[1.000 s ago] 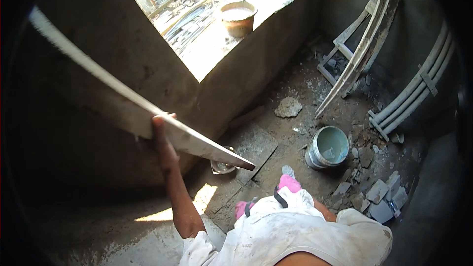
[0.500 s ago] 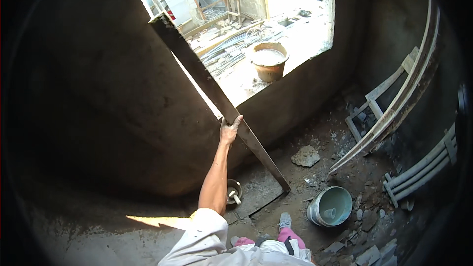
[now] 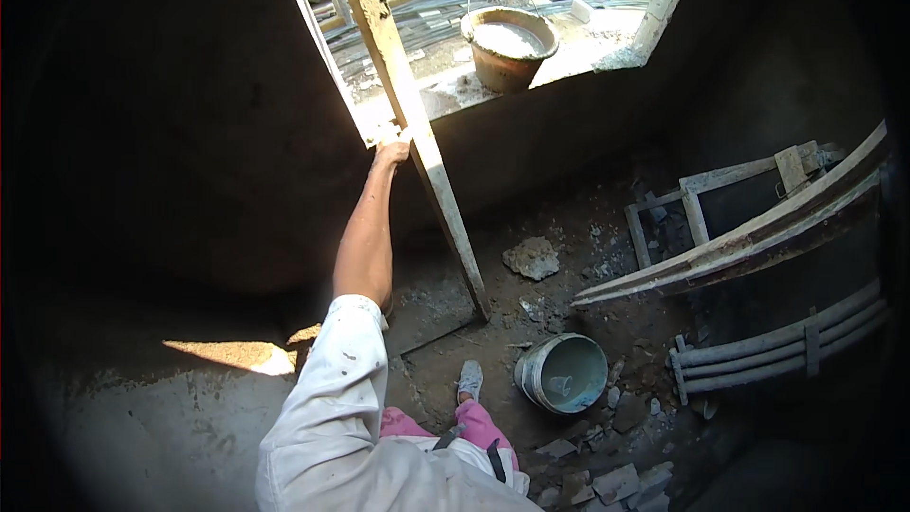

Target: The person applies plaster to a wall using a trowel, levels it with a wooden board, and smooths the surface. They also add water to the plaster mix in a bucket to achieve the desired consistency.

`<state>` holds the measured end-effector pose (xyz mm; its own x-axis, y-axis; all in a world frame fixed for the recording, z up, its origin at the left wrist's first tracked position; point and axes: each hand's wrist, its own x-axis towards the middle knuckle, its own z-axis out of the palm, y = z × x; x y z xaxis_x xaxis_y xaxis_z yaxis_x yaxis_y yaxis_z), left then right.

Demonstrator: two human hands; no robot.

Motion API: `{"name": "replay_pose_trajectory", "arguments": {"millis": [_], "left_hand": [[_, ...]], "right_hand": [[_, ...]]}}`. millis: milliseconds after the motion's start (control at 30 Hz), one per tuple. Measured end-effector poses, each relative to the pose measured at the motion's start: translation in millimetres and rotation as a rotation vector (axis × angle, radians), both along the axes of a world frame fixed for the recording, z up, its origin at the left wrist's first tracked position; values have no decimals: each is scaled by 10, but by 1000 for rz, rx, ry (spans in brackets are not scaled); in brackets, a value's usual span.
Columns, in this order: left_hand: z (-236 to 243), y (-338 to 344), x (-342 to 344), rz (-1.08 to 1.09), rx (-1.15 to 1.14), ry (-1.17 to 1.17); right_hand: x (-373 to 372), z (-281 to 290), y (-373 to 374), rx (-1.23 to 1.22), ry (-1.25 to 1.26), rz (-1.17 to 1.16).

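Note:
My left hand (image 3: 392, 147) is closed round the middle of a long straight wooden board (image 3: 422, 147), with my arm stretched out ahead. The board stands tilted in front of the window opening. Its upper part, lit by the sun and crusted with mortar along one edge, runs out of the picture at the top. Its lower end comes down by the floor slab; whether it touches there I cannot tell. Just beyond the hand lies the bright corner of the window sill (image 3: 455, 100). My right hand is out of view.
A mortar-stained bucket (image 3: 512, 71) stands on the sill. On the floor are a pale bucket (image 3: 531, 374), a rough lump (image 3: 533, 258) and broken rubble (image 3: 616, 484). Long curved-looking planks (image 3: 749, 237), a wooden frame (image 3: 697, 213) and a slatted wooden piece (image 3: 758, 356) stand at right.
The board has swung more upright and turned, so a sunlit face shows instead of a dark one. My left arm reaches further forward, and the whole view has shifted.

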<state>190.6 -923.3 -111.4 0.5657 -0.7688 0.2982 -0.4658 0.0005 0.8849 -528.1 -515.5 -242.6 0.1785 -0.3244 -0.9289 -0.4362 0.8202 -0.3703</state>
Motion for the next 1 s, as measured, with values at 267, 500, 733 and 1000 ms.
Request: {"name": "replay_pose_trajectory", "arguments": {"millis": [267,500,733,1000], "left_hand": [[-1268,2816,-2198,-7,785,331],[-1317,6606,-3526,402,1431,1104],[-1546,6540,-3442,682,1113,1325],[-1624,5661,-1474,989,-5,1466]], "right_hand": [[-565,286,156,87,154,-115],[-286,204,28,372,191,46],[1315,256,-1046,-48,155,708],[3716,-863,-1722,-497,-29,906]]}}
